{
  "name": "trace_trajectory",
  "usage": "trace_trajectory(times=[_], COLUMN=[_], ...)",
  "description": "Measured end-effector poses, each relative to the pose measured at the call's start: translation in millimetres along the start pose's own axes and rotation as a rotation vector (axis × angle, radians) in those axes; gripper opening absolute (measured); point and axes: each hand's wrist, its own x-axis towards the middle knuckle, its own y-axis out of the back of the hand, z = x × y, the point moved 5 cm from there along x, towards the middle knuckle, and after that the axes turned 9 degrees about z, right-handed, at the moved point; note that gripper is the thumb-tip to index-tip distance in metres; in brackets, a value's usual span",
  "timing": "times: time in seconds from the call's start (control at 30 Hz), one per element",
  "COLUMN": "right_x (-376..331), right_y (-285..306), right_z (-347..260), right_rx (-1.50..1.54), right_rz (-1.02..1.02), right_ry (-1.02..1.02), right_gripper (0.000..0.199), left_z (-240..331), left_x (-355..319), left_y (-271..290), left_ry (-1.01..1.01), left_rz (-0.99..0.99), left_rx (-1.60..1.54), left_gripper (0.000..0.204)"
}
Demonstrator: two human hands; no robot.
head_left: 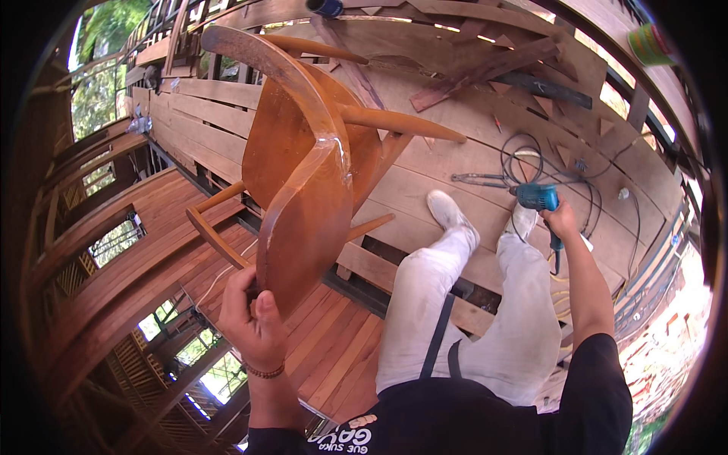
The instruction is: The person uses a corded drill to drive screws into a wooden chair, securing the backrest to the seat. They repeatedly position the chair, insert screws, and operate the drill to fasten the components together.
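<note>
Holds brown wooden chair (292, 152) tilted just beyond left hand (256, 330), pinched at the near end of its curved backrest (311, 227) between thumb (268, 307) and fingers (236, 292), and grips blue power drill (537, 197) with right hand (563, 221) wrapped around its handle.

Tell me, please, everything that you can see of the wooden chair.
The chair looks to be orange-brown, slightly glossy wood, with a smooth panel, a broad curved rail and tapering legs. A whitish patch marks the rail's bend. It is tipped at an angle toward the person's left, the left hand gripping its near end. Whether it also rests on anything is unclear.
</note>
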Motion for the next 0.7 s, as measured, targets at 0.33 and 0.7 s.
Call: trace_trajectory(times=[0.33,0.7], right_x=[191,206], right_y=[-46,-37], right_z=[21,58], right_rx=[0.092,-0.078], right_rz=[-0.386,-0.162], right_ry=[0.205,0.303], right_gripper=[0.053,0.045], left_z=[-1,4], left_x=[-40,-39], left_y=[3,-3], left_ry=[-0.158,-0.308], left_rz=[0.426,0.410], left_rx=[0.248,0.199], left_gripper=[0.050,0.026])
